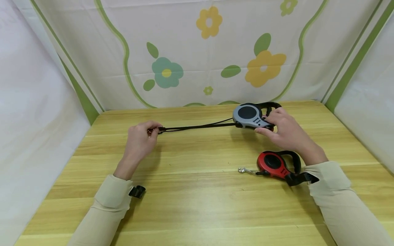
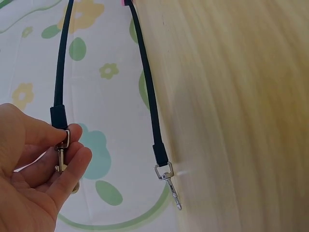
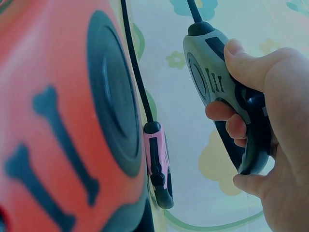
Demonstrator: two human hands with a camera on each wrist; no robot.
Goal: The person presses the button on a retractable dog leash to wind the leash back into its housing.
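The grey leash reel point(image 1: 250, 117) was gripped by the right hand point(image 1: 284, 131) at the desk's point(image 1: 197, 205) far right, its black strap point(image 1: 197, 127) already drawn leftward, the clip point(image 2: 62, 153) pinched in the left hand point(image 1: 140, 140), while a red reel point(image 1: 274, 164) lay untouched nearer.

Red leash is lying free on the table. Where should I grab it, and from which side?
Take the red leash by its black loop handle, coming from above on its right end: it lies flat, the loop is open, and the clip sticks out leftward.
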